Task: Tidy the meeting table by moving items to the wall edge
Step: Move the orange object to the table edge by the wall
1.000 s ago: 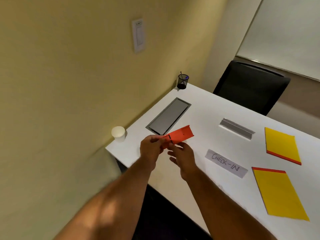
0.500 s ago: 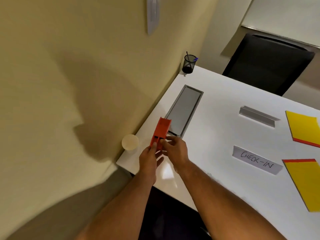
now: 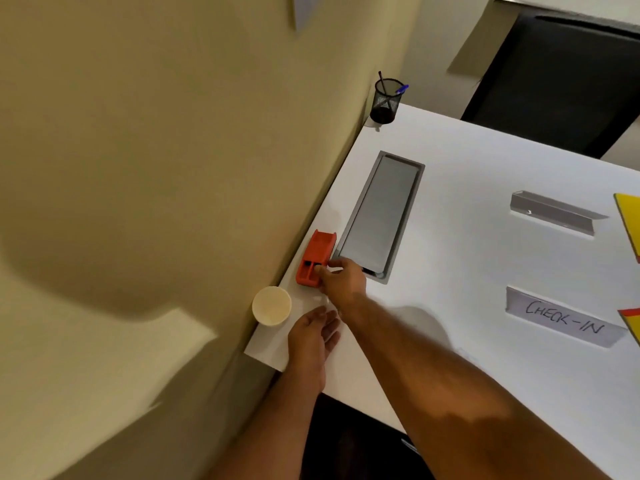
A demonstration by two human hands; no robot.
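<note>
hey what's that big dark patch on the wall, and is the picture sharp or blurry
Head view: the dark patch on the wall looks like a shadow, probably the person's; the lower wall is smeared by motion blur; the orange item, right hand and CHECK-IN sign are fairly sharp; wide-angle bending tilts the table edges.

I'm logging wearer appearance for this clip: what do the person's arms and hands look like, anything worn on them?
Both forearms are bare, with no sleeves in view. The left hand and right hand show no gloves, rings, watch or wristband.
</note>
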